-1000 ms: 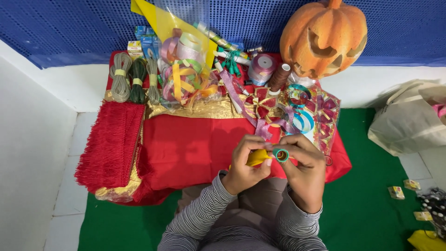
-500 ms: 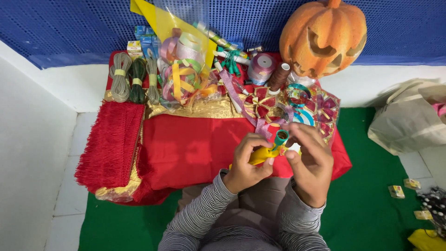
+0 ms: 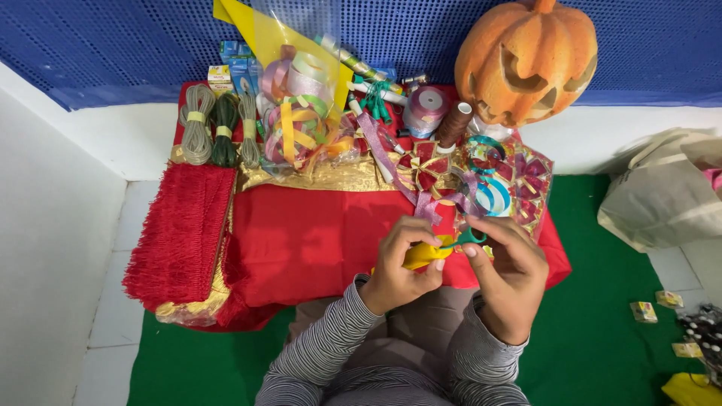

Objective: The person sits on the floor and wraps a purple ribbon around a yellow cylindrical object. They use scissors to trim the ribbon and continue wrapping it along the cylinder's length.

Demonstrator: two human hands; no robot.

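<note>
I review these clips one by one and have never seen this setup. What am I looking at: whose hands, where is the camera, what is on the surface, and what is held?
No machine here: a person in striped sleeves works with bare hands. The one camera sits on their head and looks down. The left hand pinches a yellow piece; the right hand holds a small green-handled tool, probably scissors, against it. In front lies a red cloth with red fringe trim, cord bundles, ribbon rolls in a clear bag, a brown thread spool and an orange carved pumpkin. A cloth bag sits on the green floor.
</note>
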